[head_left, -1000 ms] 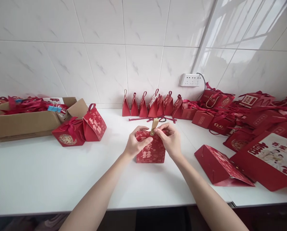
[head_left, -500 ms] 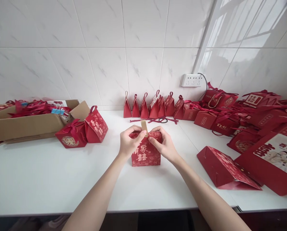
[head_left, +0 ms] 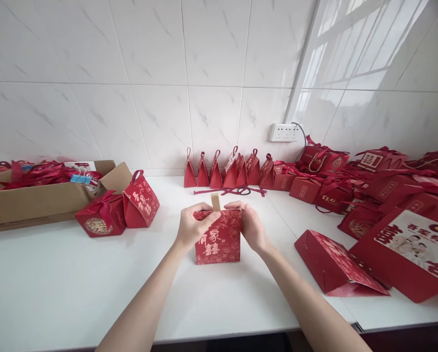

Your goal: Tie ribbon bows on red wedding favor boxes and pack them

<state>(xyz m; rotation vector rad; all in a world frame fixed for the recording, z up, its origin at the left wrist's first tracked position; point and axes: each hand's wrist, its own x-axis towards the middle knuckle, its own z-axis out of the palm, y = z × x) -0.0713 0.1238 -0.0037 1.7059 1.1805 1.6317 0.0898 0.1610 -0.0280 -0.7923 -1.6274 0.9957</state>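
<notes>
Your left hand (head_left: 196,226) pinches the red gift box (head_left: 222,247) near its top edge, thumb on the front and fingers behind. Your right hand (head_left: 253,227) meets its upper right corner; you cannot tell here whether those fingers grip or merely touch. The gift box stands upright on the table (head_left: 76,288), in front of you, with a gold strap (head_left: 215,202) rising from its top. On its face you can read 家 and 囍 in pale print, with 有 beside them, close to your left hand.

To your left, the looped box (head_left: 142,203) bears 吾家有囍, beside a bow-tied box (head_left: 100,220) with a round gold emblem too small to read. Among the boxes piled on your right, a bow-topped box (head_left: 332,195) shows 百年好, and a white square label (head_left: 370,161) shows a red 囍. Nearer you, the picture panel (head_left: 415,244) carries red lettering you cannot make out clearly.
</notes>
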